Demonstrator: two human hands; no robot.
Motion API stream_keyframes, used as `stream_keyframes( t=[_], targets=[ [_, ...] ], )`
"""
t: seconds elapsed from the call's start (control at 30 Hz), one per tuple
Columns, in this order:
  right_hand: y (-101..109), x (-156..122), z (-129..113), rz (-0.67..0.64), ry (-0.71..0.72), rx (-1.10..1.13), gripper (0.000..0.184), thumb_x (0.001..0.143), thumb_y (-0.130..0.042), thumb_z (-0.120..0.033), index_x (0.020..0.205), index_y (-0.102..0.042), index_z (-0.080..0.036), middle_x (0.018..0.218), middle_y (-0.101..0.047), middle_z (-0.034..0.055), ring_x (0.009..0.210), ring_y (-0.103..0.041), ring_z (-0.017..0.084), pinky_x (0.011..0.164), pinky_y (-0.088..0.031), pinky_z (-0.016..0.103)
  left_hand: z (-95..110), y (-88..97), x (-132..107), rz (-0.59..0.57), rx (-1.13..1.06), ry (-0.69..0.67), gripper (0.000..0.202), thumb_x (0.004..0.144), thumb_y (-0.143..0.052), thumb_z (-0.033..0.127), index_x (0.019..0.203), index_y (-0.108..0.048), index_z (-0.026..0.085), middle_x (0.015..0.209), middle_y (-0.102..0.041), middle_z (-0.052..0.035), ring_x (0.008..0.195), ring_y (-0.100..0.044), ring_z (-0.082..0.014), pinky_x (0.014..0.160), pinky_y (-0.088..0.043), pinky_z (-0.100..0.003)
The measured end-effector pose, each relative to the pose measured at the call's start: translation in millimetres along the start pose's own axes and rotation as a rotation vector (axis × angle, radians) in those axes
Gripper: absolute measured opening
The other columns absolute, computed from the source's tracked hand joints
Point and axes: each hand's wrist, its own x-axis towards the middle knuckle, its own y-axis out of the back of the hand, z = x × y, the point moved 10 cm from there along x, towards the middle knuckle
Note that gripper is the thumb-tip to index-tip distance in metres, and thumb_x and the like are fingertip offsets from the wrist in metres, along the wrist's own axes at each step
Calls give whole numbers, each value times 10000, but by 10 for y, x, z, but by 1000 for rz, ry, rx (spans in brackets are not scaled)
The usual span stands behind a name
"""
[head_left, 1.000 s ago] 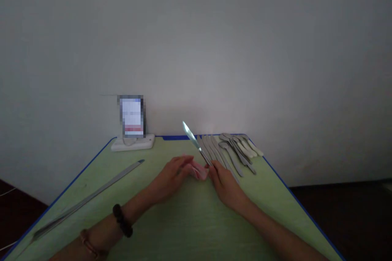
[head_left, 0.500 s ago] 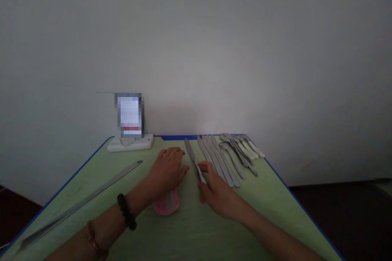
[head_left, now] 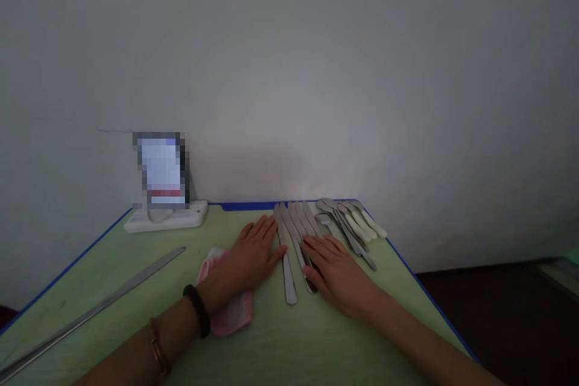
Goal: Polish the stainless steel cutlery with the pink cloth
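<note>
My left hand (head_left: 253, 256) lies palm down, fingers stretched out, at the left side of the leftmost table knife (head_left: 289, 280). Its thumb reaches that knife's handle. Under the left hand and wrist is a pink and white cloth (head_left: 233, 316), partly hidden. Fingers extended, my right hand (head_left: 335, 268) rests over the handles of several table knives (head_left: 295, 217) in a row, which it partly covers. A second knife (head_left: 293, 235) lies close beside the leftmost one, its handle passing near my right thumb. Neither hand grips anything.
Several spoons (head_left: 350, 238) lie right of the knives, near white-handled cutlery (head_left: 364, 228). At left a long metal utensil (head_left: 131, 286) lies diagonally. A blurred screen (head_left: 163, 166) stands on a white base (head_left: 194, 217) at the back left, before the wall (head_left: 289, 72).
My right hand has let go of the knife it held and moved right, flattening over the row. My left hand has come up against the leftmost knife. More of the cloth shows.
</note>
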Motion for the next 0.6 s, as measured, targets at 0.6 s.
stream_keyframes(
  t=[0.6],
  targets=[
    [-266,-18,102,-143,-136,81,580,925,-329,-384,1369,-359,-11,1467,-263,187,1385,-178,266,1112,-264,449,195,-51,246,-52,-52,-173,471,946,-281,336,1372,-396,173,1455,-360,-95,1339,-315,-206,1100,-234,-398]
  ],
)
